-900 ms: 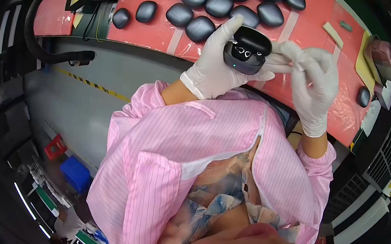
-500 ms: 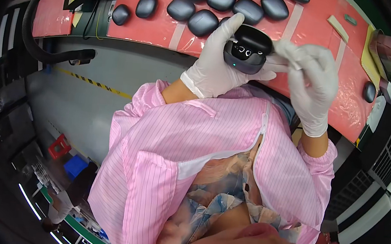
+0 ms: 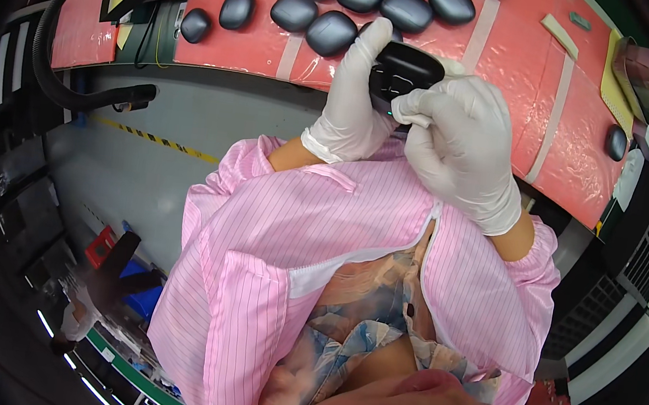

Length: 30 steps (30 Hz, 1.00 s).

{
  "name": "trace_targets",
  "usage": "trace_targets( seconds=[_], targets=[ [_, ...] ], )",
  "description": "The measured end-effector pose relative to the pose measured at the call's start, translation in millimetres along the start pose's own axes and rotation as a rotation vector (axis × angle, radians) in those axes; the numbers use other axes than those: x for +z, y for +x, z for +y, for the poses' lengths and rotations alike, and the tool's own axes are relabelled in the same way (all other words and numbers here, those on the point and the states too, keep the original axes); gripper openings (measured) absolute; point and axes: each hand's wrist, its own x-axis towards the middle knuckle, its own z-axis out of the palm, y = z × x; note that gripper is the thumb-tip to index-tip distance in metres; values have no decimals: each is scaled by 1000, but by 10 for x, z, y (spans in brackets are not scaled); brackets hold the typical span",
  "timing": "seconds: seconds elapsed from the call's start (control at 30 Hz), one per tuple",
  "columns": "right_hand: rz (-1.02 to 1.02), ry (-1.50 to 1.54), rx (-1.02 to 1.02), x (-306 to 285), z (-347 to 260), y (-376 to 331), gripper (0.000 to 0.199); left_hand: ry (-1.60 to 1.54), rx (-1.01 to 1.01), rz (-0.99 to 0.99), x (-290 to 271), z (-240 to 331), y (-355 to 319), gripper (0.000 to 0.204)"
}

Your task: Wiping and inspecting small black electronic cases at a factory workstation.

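Left hand, white-gloved [image 3: 352, 98]: grasps open, glossy black, rounded hard-plastic case [image 3: 390, 80]; slack grip could drop it.
Right hand, white-gloved [image 3: 465, 145]: pinched at case front, contents unclear; pressing could tilt it.
Lid [image 3: 412, 63]: raised, between hands; bump could close it.

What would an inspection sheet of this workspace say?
Surface: red-covered table with pale tape strips.
Things: open black earbud case; closed dark earbud cases on the table.
Clutter: yellow pad, small green piece.
Hands: left hand grips the open black earbud case; right hand at its front, whether holding anything unclear.
Cables: thin dark cable left of the closed dark earbud cases.
Surroundings: grey floor with yellow-black tape; black hose.
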Motion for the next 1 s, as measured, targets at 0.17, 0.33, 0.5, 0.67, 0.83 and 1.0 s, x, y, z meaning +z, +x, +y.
trace_targets(
  seconds=[0.17, 0.33, 0.5, 0.67, 0.83, 1.0],
  targets=[
    [-32, -62, 27, -96, 66, -65, 22, 35, -138, 18, 1, 58, -57, 61],
    [46, -30, 12, -96, 191, -71, 17, -93, -255, 20, 10, 106, 15, 54],
    [206, 217, 226, -150, 193, -114, 23, -83, -315, 46, 20, 113, -7, 51],
    [-4, -98, 31, -158, 133, -121, 24, -111, -379, 116, 61, 75, -10, 44],
    [51, -219, -64, -232, 112, -70, 26, -344, -448, -91, -158, 56, 62, 59],
    [216, 136, 230, -281, 203, -201, 27, -346, -590, -264, -116, 82, 136, 86]
  ],
)
